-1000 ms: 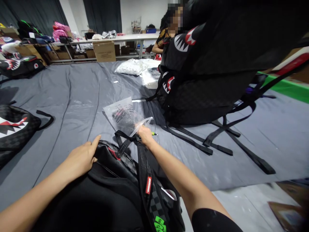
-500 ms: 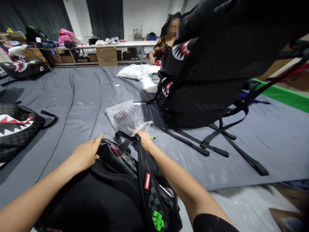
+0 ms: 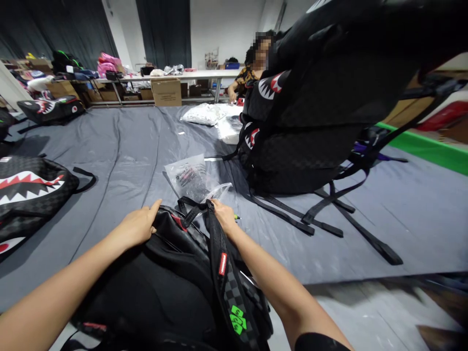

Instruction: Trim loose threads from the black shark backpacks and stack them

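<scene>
A black checkered backpack (image 3: 171, 287) lies in front of me on the grey sheet (image 3: 127, 146). My left hand (image 3: 138, 226) rests flat on its top edge, fingers together. Gripping the top of the backpack's shoulder strap (image 3: 219, 253) is my right hand (image 3: 224, 218), close to the handle loop. Just beyond the right hand lies a clear plastic bag (image 3: 192, 180) with small dark items inside. A green-tipped pen (image 3: 236, 217) pokes out beside the right hand.
A tall pile of black shark-mouth backpacks (image 3: 314, 112) stands at right, straps trailing over the sheet. Another shark backpack (image 3: 25, 192) lies at left. A person sits behind the pile near white bags (image 3: 203, 114). Tables and a cardboard box (image 3: 166, 91) line the back.
The view has tilted down and shifted slightly. My left hand has slid a little forward along the backpack's top. My right hand keeps its hold on the strap.
</scene>
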A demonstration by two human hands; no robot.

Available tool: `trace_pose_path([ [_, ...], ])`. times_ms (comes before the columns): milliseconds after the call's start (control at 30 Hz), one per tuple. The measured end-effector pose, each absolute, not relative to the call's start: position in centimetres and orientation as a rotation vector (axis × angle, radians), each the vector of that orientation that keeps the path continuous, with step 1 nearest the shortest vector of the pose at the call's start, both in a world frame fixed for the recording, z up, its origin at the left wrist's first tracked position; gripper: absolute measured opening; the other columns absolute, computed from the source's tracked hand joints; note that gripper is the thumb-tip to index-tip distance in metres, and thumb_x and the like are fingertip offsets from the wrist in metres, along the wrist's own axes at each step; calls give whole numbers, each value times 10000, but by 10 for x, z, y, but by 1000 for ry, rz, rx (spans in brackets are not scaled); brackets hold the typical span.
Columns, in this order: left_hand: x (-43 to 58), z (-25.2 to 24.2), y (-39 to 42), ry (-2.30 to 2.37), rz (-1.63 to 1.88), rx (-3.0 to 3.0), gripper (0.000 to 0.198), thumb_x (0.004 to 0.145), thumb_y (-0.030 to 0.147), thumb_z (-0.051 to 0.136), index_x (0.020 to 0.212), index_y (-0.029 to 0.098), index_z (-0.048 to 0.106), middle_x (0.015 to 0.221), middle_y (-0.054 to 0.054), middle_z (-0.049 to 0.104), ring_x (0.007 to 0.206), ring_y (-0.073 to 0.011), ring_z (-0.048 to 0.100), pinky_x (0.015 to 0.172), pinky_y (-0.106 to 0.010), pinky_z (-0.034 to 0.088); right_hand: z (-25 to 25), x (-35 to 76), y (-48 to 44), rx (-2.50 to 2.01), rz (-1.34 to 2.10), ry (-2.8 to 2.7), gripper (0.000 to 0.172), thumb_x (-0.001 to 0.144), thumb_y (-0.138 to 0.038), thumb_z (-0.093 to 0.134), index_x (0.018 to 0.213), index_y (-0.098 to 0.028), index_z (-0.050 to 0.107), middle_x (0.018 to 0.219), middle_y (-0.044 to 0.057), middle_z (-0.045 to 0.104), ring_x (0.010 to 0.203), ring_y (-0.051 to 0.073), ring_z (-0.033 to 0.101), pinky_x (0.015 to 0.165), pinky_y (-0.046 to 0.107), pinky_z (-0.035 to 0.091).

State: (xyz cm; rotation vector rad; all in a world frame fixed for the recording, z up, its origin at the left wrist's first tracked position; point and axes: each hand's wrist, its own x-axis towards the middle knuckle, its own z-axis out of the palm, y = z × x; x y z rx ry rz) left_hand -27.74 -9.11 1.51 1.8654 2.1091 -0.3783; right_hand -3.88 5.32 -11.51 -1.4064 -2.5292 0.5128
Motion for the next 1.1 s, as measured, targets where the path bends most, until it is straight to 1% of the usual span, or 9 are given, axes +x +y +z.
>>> trace_pose_path([
  [100, -279, 14, -92, 2111, -356, 1865, 780, 845, 217, 530, 1534, 124, 176, 1214, -210, 608, 1098, -294, 617, 869, -371, 480, -111, -26, 47, -1518, 602, -2236, 221, 925, -217, 399, 871, -159, 604, 991, 132, 688, 916, 238, 652, 771, 310, 472],
  [200, -285, 9, -93, 2104, -292, 1850, 821, 833, 223, 553, 1543, 153, 148, 1259, -194, 591, 1147, -295, 594, 905, -377, 471, -103, -7, 39, -1589, 781, -1989, 274, 922, -313, 341, 732, -187, 493, 692, 106, 666, 639, 211, 649, 560, 282, 459],
  [300, -291, 5, -98, 2078, -113, 1823, 770, 860, 297, 544, 1536, 195, 189, 1356, -166, 541, 1224, -295, 548, 974, -400, 449, -85, 16, 24, -1516, 1097, -1697, 284, 882, -437, 386, 707, -215, 408, 708, 94, 683, 467, 149, 574, 388, 227, 340],
  [467, -268, 18, -120, 2123, 606, 2012, 505, 945, 434, 453, 1394, 203, 443, 1409, -107, 512, 1333, -261, 420, 1115, -449, 330, -33, 34, -20, -1254, 1377, -1441, 388, 784, -539, 612, 680, -192, 472, 632, 27, 646, 398, 86, 462, 377, 194, 275],
  [600, -229, 38, -137, 1803, 1007, 1968, 398, 908, 370, 571, 1274, 218, 554, 1203, -64, 642, 1083, -183, 598, 970, -320, 470, 3, 17, -60, -1003, 1032, -1952, 290, 893, -374, 562, 674, -184, 555, 556, -2, 582, 490, 118, 516, 524, 241, 407],
  [733, -210, 38, -150, 1508, 1120, 2100, 145, 895, 214, 580, 989, 199, 690, 924, -32, 708, 860, -152, 654, 808, -274, 510, 20, 3, -90, -693, 751, -2128, 159, 915, -243, 550, 815, -178, 656, 736, 38, 653, 658, 155, 600, 634, 272, 455],
  [867, -206, 31, -170, 1429, 1426, 2036, 138, 907, 168, 567, 933, 181, 702, 871, -26, 723, 805, -125, 669, 757, -232, 516, 30, -3, -108, -745, 1144, -1931, 215, 878, -251, 623, 1074, -187, 684, 831, 34, 693, 605, 131, 605, 603, 258, 475],
  [967, -200, 29, -184, 1442, 1542, 1803, 86, 884, 202, 624, 919, 188, 701, 832, -1, 725, 733, -102, 669, 686, -187, 513, 34, -10, -119, -799, 1469, -1790, 163, 868, -327, 648, 874, -168, 677, 629, 4, 656, 497, 109, 530, 481, 215, 386],
  [1100, -190, 20, -198, 1417, 1575, 1496, 101, 854, 283, 675, 879, 185, 677, 733, 21, 692, 627, -99, 646, 586, -179, 502, 31, -28, -132, -853, 1648, -1580, 348, 839, -458, 677, 693, -178, 531, 437, -48, 521, 387, 76, 391, 406, 187, 271],
])
